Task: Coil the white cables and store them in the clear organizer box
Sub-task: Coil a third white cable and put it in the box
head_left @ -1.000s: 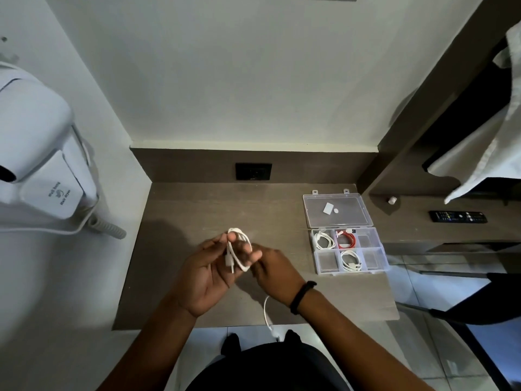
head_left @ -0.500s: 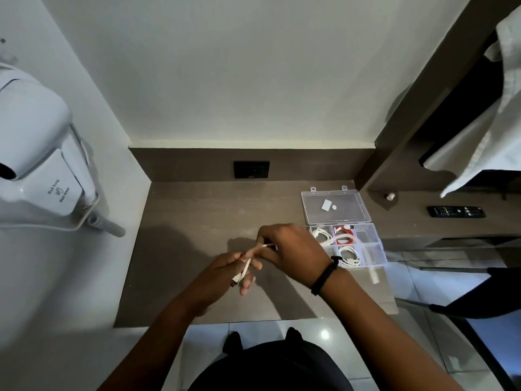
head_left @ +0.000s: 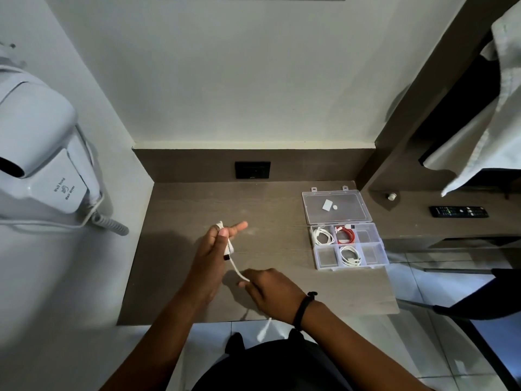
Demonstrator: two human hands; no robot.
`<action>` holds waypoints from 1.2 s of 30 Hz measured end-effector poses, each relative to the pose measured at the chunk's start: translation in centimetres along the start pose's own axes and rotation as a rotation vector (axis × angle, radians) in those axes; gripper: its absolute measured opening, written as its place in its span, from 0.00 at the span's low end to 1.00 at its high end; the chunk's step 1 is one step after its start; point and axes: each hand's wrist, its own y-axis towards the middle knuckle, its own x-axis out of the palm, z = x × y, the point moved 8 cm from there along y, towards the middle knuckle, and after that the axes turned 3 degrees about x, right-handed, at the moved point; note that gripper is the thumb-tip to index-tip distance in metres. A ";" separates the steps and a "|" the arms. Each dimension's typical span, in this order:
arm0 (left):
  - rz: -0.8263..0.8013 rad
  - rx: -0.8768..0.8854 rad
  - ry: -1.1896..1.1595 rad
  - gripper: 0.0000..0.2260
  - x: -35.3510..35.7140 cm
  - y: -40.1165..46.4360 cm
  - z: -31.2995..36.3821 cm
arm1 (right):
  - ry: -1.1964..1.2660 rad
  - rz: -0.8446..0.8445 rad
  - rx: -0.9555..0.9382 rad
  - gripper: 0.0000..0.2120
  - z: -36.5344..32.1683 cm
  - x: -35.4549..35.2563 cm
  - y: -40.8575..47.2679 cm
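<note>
A wall hair dryer (head_left: 42, 162) hangs at left; a remote (head_left: 458, 211) lies at right. The open clear box (head_left: 348, 246) on the desk (head_left: 197, 210) holds coiled cables. Above the desk, the left hand (head_left: 215, 249) pinches a thin white cable (head_left: 235, 268), which slants down-right into the gripping right hand (head_left: 270, 292).

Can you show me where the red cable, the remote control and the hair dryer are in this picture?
red cable (head_left: 345, 235): head view, middle of its coil in the organizer box.
remote control (head_left: 458, 211): head view, centre of its black body.
hair dryer (head_left: 36, 136): head view, its white housing on the wall.
</note>
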 end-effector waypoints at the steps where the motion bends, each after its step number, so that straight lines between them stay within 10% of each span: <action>1: 0.024 0.043 0.253 0.16 -0.4 0.0 -0.1 | -0.057 -0.027 -0.031 0.10 -0.6 0.1 -0.3; 6: -0.140 0.049 0.441 0.15 0.8 -0.7 -2.4 | -0.206 0.114 -0.099 0.11 -2.9 -5.2 0.0; 12: -0.331 -0.331 -0.280 0.19 3.3 -3.9 -5.0 | -0.185 0.271 -0.027 0.15 -0.5 -11.0 1.4; 20: -0.225 -0.273 -0.830 0.09 5.3 -2.3 -1.5 | 0.262 0.241 0.188 0.13 3.0 -3.9 0.2; 30: 0.062 -0.216 -0.735 0.16 5.6 -2.2 -4.7 | 1.249 0.180 0.547 0.18 3.4 -0.6 -2.3; 36: 0.075 -0.122 -0.353 0.14 5.3 -2.7 -5.2 | 1.342 0.337 0.569 0.10 4.6 -1.6 -3.3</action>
